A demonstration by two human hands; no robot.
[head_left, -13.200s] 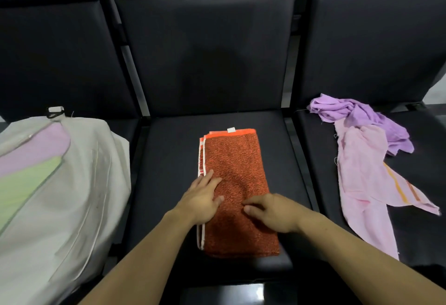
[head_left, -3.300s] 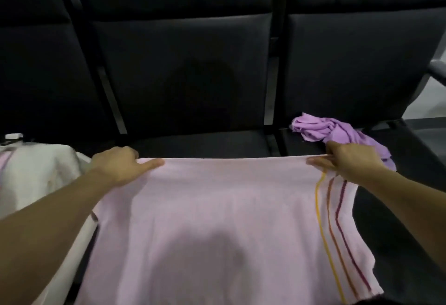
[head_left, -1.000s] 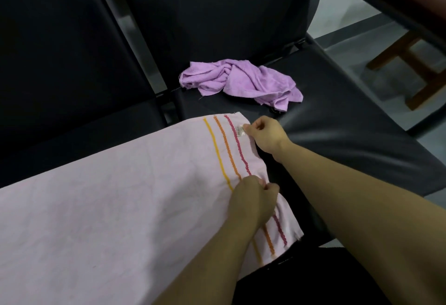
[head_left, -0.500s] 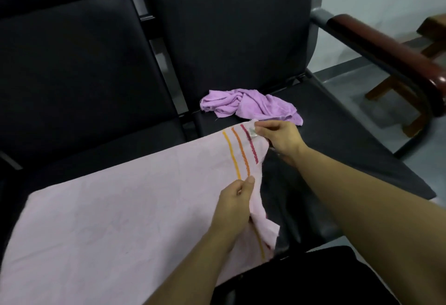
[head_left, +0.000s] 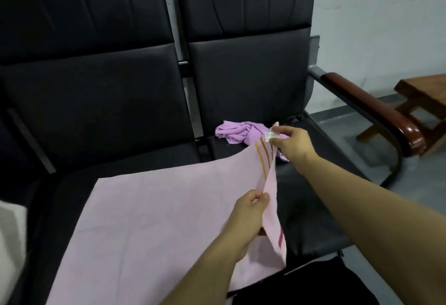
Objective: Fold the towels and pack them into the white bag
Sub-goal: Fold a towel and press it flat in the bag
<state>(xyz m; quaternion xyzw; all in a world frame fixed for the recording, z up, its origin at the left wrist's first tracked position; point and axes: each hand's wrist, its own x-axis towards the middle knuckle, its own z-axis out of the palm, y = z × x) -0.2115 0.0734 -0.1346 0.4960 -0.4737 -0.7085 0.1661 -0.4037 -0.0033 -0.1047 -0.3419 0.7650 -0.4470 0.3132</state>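
Two hands lift the striped end of a pale pink towel (head_left: 149, 220), whose remaining length lies spread flat across the black seats (head_left: 311, 227). The right hand (head_left: 293, 145) pinches the far corner, by a small white label, and holds it raised; the left hand (head_left: 251, 210) pinches the same edge nearer the person, so the cloth between them stands up from the seat. Behind the right hand, a crumpled purple towel (head_left: 239, 131) sits on the right-hand seat. A sliver of the white bag (head_left: 10, 237) shows at the left edge. A wooden armrest (head_left: 376, 109) and a wooden stool (head_left: 424, 92) stand to the right.
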